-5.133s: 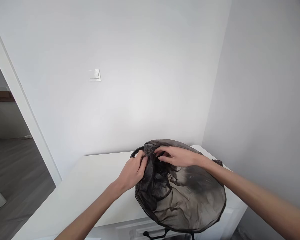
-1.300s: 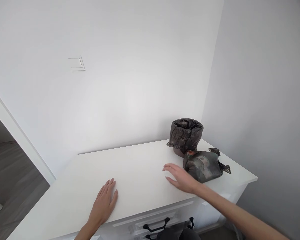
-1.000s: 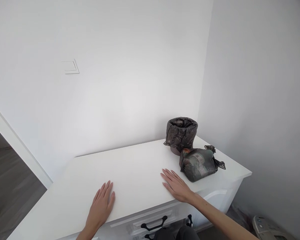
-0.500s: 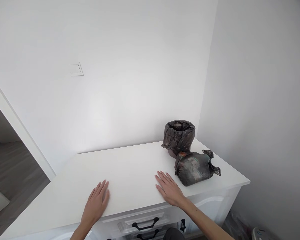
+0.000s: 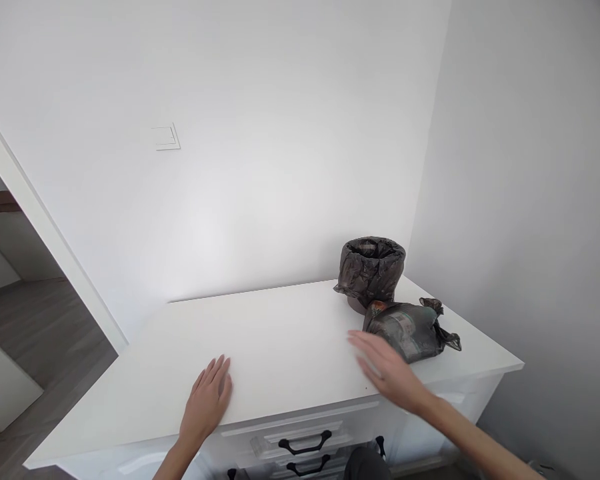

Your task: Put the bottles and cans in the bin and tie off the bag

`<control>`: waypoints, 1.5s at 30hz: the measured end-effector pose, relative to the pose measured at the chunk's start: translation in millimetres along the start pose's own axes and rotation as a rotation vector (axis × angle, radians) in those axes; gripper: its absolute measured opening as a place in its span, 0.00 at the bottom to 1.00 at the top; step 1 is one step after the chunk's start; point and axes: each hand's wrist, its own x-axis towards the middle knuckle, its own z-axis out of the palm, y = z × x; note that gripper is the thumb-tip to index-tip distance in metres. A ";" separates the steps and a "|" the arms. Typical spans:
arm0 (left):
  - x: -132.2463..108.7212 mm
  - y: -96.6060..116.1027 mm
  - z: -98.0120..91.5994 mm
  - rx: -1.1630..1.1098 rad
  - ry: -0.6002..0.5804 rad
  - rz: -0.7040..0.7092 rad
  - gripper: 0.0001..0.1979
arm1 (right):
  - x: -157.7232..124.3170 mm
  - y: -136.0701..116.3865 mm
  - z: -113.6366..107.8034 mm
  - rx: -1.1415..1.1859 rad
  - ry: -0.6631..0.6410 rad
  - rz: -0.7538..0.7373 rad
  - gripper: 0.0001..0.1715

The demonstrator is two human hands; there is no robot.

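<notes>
1 dark-clad knee at the bottom edge, rest cut off. 4 dark handles on the white cabinet front: 2 whole, 2 partly hidden or cropped. 2 hands. Left hand lies flat on the cabinet top, fingers straight, holding nothing. Right hand is spread, thumb off the fingers, nothing gripped; motion-blurred, and it covers the near-left part of the bag, so can't tell if they touch. 1 tied dark bag, on its side, right part of the top; contents blurry through the film. Just behind it, 1 upright container with a dark liner folded over the rim; inside too dark to read. 1 switch on the wall.
</notes>
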 end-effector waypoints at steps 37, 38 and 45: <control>0.2 -8.4 8.7 -0.031 0.055 0.015 0.30 | 17.2 0.1 46.4 0.510 0.267 0.656 0.27; 0.4 -8.9 9.8 -0.035 0.058 0.016 0.30 | 20.4 6.1 49.8 0.492 0.286 0.662 0.26; 1.2 -8.6 9.3 -0.042 0.075 0.008 0.29 | 29.5 15.5 82.7 0.615 0.103 0.604 0.27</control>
